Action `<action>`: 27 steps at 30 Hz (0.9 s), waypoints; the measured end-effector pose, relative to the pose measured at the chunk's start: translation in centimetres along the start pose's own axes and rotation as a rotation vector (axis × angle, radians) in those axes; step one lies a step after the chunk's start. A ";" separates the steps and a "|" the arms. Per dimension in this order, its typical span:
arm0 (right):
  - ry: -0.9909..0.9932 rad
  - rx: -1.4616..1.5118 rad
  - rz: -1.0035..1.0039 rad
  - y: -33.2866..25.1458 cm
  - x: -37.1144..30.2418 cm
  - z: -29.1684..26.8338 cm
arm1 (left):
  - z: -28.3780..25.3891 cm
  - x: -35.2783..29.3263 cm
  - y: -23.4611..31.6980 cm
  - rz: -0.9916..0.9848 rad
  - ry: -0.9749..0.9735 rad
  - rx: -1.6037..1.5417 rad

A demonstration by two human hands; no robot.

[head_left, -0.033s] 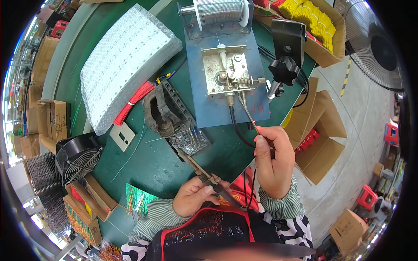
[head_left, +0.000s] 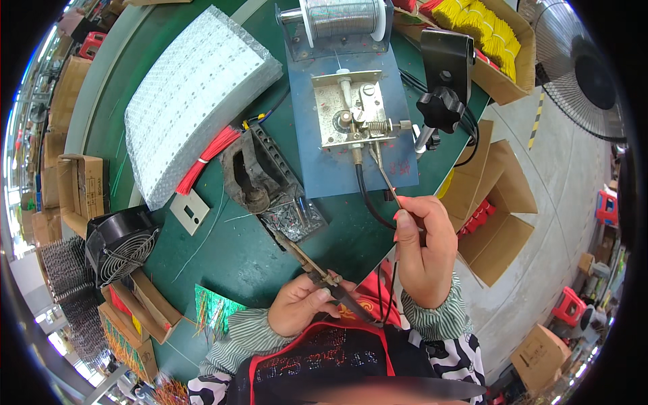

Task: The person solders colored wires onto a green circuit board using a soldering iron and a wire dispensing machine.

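My left hand [head_left: 300,304] is wrapped round a soldering iron [head_left: 312,268], whose dark handle slants toward my apron. Its tip end points up and left, beside a dark metal stand [head_left: 253,179] with a tray of metal scraps [head_left: 290,219]; whether it touches is unclear. My right hand [head_left: 428,246] pinches a slim metal tool [head_left: 386,174] between thumb and forefinger. That tool's far end forks and meets the lower edge of the solder feeder [head_left: 347,108]. A black cable [head_left: 366,192] drops from the feeder toward my right hand. Above the feeder sits a solder wire spool [head_left: 341,20].
Left of the feeder lie a bubble-wrapped stack of white panels [head_left: 196,101] and a red wire bundle [head_left: 208,160]. A small fan [head_left: 121,246] stands at the left edge. A green board [head_left: 214,307] is near my left sleeve. Cardboard boxes [head_left: 496,236] and a large fan [head_left: 584,74] are right.
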State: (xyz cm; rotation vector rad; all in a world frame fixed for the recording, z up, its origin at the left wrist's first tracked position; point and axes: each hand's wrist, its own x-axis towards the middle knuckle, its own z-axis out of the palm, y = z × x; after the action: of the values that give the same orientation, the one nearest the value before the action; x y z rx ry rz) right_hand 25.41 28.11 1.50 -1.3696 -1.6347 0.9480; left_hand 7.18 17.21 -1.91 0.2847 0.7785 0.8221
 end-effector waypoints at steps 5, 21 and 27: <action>-0.001 0.008 -0.005 0.0 0.1 0.0 | -0.2 0.0 -0.1 0.005 -0.009 -0.004; -0.005 0.035 0.012 0.1 0.0 0.2 | -0.2 0.0 -0.1 0.006 -0.007 -0.012; 0.009 0.026 0.054 -0.4 -0.1 0.4 | -0.1 0.0 0.3 -0.019 -0.022 0.020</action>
State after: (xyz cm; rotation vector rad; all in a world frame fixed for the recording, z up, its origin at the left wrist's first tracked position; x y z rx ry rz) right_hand 24.94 27.91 1.65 -1.4045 -1.5804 0.9899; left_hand 6.99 17.41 -1.85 0.3035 0.7678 0.7925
